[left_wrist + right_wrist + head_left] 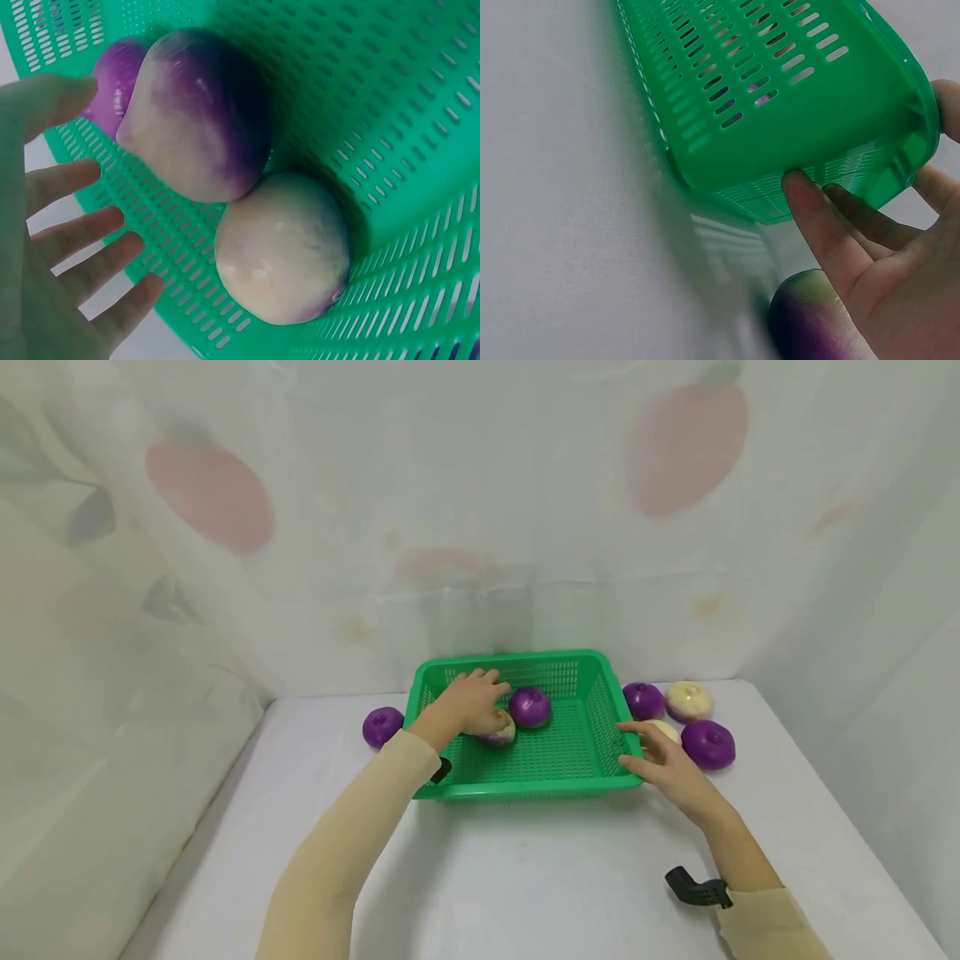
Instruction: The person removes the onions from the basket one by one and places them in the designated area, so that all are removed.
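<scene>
A green perforated basket (592,777) stands mid-table. My left hand (474,700) reaches into its left half with fingers straight and spread (71,225), holding nothing. Just beyond those fingers lie a cream-and-purple onion (199,112), a cream onion (281,247) and a purple onion (112,82). The head view shows the purple onion (530,707) and the cream-and-purple one (502,729) beside the hand. My right hand (660,760) lies at the basket's right front corner, its straight fingers (817,217) touching the outer wall (780,90).
On the white table (540,877), one purple onion (382,727) lies left of the basket. To its right lie two purple onions (643,700) (708,744), a cream onion (688,700) and another cream one (667,729) partly behind my right hand. A curtain hangs behind.
</scene>
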`<state>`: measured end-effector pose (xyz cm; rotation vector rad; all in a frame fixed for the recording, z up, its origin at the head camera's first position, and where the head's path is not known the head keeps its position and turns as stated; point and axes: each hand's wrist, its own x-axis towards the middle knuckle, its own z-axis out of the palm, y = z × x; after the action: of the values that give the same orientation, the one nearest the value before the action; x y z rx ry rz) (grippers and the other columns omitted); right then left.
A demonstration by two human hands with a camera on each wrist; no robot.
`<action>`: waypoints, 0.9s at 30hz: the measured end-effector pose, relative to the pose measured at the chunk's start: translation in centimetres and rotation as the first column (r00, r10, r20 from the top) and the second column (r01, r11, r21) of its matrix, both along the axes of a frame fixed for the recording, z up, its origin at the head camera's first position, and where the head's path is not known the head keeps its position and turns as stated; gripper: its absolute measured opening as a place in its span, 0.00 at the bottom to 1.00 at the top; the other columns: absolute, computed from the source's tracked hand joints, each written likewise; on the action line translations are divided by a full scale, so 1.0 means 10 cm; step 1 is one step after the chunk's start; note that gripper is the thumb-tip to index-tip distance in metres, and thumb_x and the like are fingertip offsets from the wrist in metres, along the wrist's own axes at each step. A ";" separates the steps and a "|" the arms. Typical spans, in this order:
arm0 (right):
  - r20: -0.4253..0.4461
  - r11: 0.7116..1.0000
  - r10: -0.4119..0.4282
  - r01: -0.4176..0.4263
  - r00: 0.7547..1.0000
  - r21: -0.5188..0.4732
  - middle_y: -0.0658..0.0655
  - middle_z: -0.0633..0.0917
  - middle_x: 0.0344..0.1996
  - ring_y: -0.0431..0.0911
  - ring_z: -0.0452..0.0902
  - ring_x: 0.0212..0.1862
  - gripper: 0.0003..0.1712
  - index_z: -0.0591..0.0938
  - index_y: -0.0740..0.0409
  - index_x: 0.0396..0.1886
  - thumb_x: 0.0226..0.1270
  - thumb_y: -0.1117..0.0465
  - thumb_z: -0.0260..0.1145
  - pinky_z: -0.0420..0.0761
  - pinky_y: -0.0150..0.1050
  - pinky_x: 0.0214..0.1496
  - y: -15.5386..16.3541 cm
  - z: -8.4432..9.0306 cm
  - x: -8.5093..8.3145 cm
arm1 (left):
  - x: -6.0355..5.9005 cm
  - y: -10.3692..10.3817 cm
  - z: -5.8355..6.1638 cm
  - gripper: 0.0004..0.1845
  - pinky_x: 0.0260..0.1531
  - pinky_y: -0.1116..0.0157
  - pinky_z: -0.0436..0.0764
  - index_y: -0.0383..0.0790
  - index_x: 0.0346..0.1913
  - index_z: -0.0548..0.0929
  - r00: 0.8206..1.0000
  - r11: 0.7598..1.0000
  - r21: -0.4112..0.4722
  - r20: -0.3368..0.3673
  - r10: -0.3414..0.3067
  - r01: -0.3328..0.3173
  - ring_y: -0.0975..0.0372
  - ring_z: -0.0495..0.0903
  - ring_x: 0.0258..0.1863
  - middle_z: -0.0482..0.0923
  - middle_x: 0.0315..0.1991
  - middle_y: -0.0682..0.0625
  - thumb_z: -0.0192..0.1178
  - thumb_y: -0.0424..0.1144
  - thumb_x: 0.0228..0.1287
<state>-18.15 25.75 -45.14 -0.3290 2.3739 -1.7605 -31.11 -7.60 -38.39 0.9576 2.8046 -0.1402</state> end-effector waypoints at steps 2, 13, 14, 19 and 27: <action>-0.002 1.000 -0.002 0.002 1.000 0.004 0.67 0.67 0.70 0.70 0.60 0.72 0.33 0.64 0.53 0.76 0.77 0.54 0.63 0.68 0.64 0.64 0.00 0.01 0.00 | 0.00 0.01 -0.03 0.31 0.66 0.46 0.67 0.47 0.74 0.70 1.000 1.000 -0.014 0.004 -0.007 0.007 0.51 0.67 0.65 0.68 0.66 0.46 0.55 0.54 0.72; 0.000 1.000 0.002 -0.002 1.000 -0.014 0.70 0.68 0.69 0.69 0.64 0.70 0.34 0.64 0.53 0.76 0.76 0.54 0.64 0.71 0.60 0.62 -0.01 0.01 0.01 | 0.03 0.10 -0.17 0.39 0.65 0.45 0.69 0.53 0.75 0.69 0.999 0.990 -0.137 0.025 -0.035 0.038 0.50 0.67 0.67 0.66 0.70 0.46 0.66 0.61 0.64; 0.001 1.000 0.004 -0.004 1.000 -0.018 0.70 0.68 0.69 0.68 0.64 0.70 0.34 0.64 0.53 0.76 0.76 0.55 0.64 0.71 0.60 0.62 -0.01 0.01 0.01 | 0.03 0.11 -0.18 0.39 0.64 0.46 0.70 0.54 0.75 0.69 0.999 0.989 -0.145 0.033 -0.033 0.037 0.50 0.67 0.68 0.66 0.70 0.46 0.67 0.60 0.63; -0.003 1.000 0.007 -0.007 1.000 -0.021 0.70 0.67 0.69 0.69 0.63 0.71 0.34 0.64 0.54 0.76 0.76 0.54 0.64 0.71 0.60 0.62 -0.02 0.01 0.01 | 0.03 0.13 -0.25 0.41 0.61 0.49 0.75 0.55 0.76 0.67 0.998 0.983 -0.180 0.058 -0.025 0.036 0.51 0.66 0.69 0.65 0.71 0.46 0.69 0.60 0.62; -0.006 1.000 0.009 -0.009 1.000 -0.019 0.70 0.67 0.70 0.68 0.63 0.71 0.33 0.64 0.54 0.76 0.76 0.55 0.64 0.74 0.53 0.61 -0.01 0.01 -0.01 | 0.04 0.16 -0.16 0.39 0.59 0.49 0.76 0.55 0.73 0.69 0.999 0.988 -0.152 0.031 -0.034 0.039 0.50 0.68 0.67 0.66 0.70 0.46 0.71 0.56 0.61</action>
<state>-18.25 25.68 -45.08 -0.3477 2.3570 -1.7822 -30.71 -6.03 -40.01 0.9669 2.7053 -0.3388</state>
